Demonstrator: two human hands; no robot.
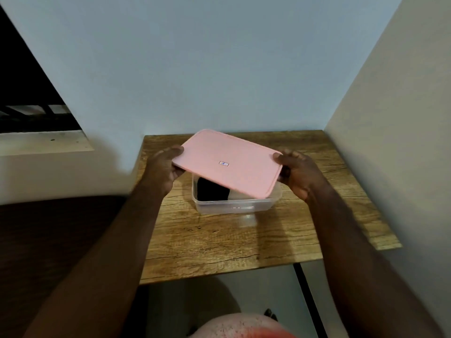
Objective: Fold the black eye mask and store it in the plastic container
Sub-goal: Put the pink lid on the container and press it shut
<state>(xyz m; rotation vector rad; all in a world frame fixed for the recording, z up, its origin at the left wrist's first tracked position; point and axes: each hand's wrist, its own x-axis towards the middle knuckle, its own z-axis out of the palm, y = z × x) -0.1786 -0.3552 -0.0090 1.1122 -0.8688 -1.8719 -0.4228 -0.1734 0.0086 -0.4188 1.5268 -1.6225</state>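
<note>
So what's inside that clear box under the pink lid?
A black eye mask lies in the plastic container, at its left. The pink lid, held above, hides the rest.

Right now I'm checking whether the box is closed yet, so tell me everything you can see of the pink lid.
The pink lid is a flat, matte, plastic-looking rectangle with rounded corners, a raised rim and a small sticker near its centre. It is not seated: it hangs tilted above the clear plastic container, near edge low, leaving the container's left side uncovered, where the black eye mask shows. The left hand grips its left edge, the right hand its right corner.
</note>
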